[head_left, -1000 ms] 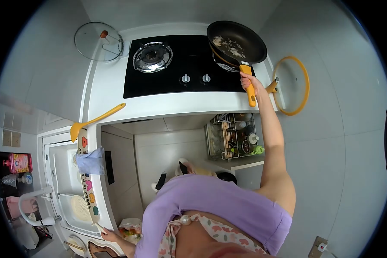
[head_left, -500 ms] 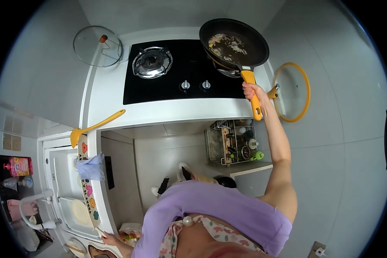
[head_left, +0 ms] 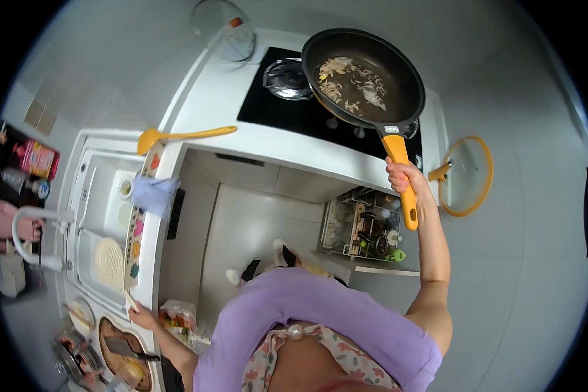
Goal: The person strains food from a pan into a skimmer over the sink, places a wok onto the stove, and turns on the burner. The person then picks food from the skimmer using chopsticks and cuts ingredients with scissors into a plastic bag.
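My right hand [head_left: 406, 176] is wrapped round the yellow handle of a dark frying pan [head_left: 405, 85]. Pale, shredded food [head_left: 372, 89] lies in some liquid inside the pan, which is raised over the right part of the black stove [head_left: 258, 101]. At the lower left, my left hand [head_left: 144, 317] is closed on a thin pale handle [head_left: 131, 300] by the sink's edge; what the handle belongs to is unclear. A yellow spatula [head_left: 196, 133] rests on the counter corner.
A yellow-rimmed lid [head_left: 489, 176] stands at the right, a glass lid [head_left: 219, 16] at the back left. Below the counter is an open pull-out rack [head_left: 366, 228] of bottles. The sink [head_left: 101, 189], a blue cloth [head_left: 155, 195] and a cutting board [head_left: 114, 330] with a cleaver are left.
The pan has come up off the stove and closer to me, in my right hand. My view has turned toward the left, showing more of the cutting board. My left hand keeps its hold.
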`<state>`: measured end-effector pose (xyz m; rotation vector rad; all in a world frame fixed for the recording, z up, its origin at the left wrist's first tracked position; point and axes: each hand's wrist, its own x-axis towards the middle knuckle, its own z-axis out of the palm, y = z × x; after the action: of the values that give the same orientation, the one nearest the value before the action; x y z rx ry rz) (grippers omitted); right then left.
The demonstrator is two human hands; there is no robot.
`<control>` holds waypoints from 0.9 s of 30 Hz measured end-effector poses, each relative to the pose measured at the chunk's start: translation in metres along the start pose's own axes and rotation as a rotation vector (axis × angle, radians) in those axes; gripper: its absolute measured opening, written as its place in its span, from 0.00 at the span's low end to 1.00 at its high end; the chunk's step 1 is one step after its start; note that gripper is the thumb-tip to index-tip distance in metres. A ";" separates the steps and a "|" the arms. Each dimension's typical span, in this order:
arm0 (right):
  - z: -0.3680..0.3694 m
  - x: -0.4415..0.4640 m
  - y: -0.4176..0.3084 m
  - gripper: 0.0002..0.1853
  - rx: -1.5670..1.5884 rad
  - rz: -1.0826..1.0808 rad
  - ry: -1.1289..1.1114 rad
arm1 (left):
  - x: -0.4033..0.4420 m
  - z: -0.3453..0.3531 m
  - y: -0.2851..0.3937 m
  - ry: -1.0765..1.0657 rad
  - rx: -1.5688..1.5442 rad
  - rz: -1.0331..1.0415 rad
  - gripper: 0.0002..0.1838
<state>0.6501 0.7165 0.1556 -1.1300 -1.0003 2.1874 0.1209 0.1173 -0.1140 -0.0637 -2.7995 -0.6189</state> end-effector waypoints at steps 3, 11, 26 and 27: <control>0.041 -0.007 0.014 0.08 -0.014 0.025 -0.059 | -0.003 0.018 -0.011 0.144 0.012 0.042 0.23; 0.148 -0.010 0.068 0.09 -0.218 0.147 -0.229 | -0.016 0.018 0.005 0.281 -0.050 -0.018 0.18; 0.348 0.021 0.177 0.10 -0.468 0.366 -0.588 | -0.019 -0.009 0.037 0.217 -0.055 -0.145 0.14; 0.359 0.022 0.185 0.10 -0.478 0.364 -0.604 | -0.019 -0.010 0.036 0.215 -0.055 -0.152 0.14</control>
<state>0.3230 0.4788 0.1416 -0.8961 -1.7627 2.7579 0.1448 0.1466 -0.0960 0.1952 -2.5959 -0.6940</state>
